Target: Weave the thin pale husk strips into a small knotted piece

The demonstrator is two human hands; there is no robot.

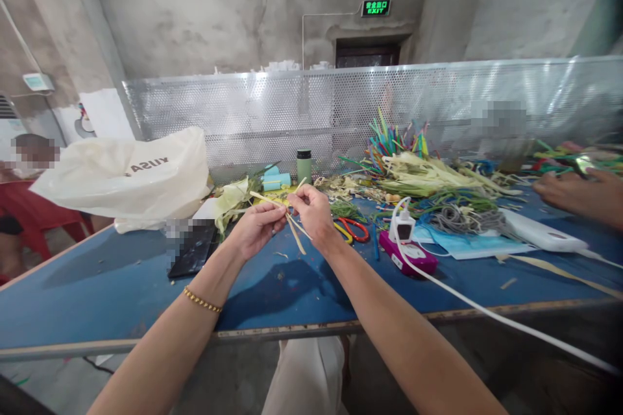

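Observation:
Pale, flat strips that look like dried corn husk [296,237] are pinched between my hands above the blue table. My left hand [260,227] grips them with thumb and fingers; one strip end sticks out up and to the left. Close against it, my right hand [314,213] pinches the same strips, their loose ends hanging below. The exact crossing of the strips is hidden by my fingertips. Behind my hands lie leafy green husks [233,201] and a green bottle with a black lid [304,167]. Red-handled scissors [357,231] rest just right of my right hand.
A large white bag [141,175] and a dark tablet-like object [192,253] are at left. Right stand a purple power block [409,256] with a white cable, grey cord [460,218], piled husks [428,175] and a white power strip [545,232]. Another person's hand [579,194] reaches in.

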